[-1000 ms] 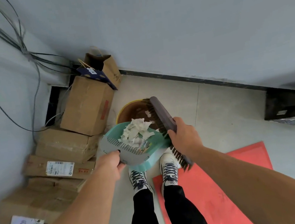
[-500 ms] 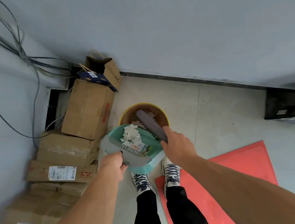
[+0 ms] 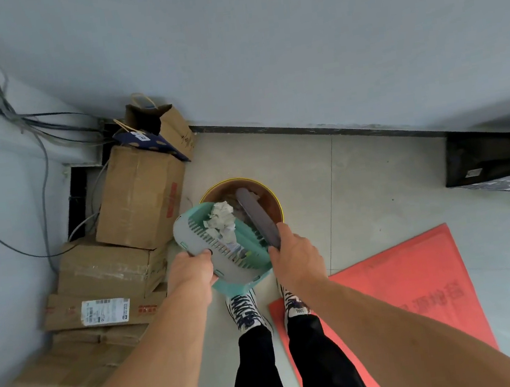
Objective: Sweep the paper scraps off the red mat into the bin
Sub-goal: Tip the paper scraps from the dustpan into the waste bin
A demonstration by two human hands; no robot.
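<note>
My left hand (image 3: pixel 191 270) grips the near end of a teal and grey dustpan (image 3: pixel 201 241), tilted over the round brown bin (image 3: pixel 275 200) with a yellow rim. White paper scraps (image 3: pixel 223 221) lie piled in the pan near its far lip. My right hand (image 3: pixel 295 254) holds a grey hand brush (image 3: pixel 258 217), its back turned up, reaching into the pan and over the bin's mouth. The red mat (image 3: pixel 418 282) lies on the floor to the right, under my right shoe; no scraps show on it.
Stacked cardboard boxes (image 3: pixel 138 194) and paper bags (image 3: pixel 155 125) fill the corner left of the bin. Cables (image 3: pixel 13 120) hang on the left wall. A dark object (image 3: pixel 493 154) sits at the wall base far right. My shoes (image 3: pixel 245 310) stand just behind the bin.
The brush turned from bristles-down beside the pan to lying over the pan and bin. The scraps have slid toward the pan's far lip, and the pan tipped further over the bin.
</note>
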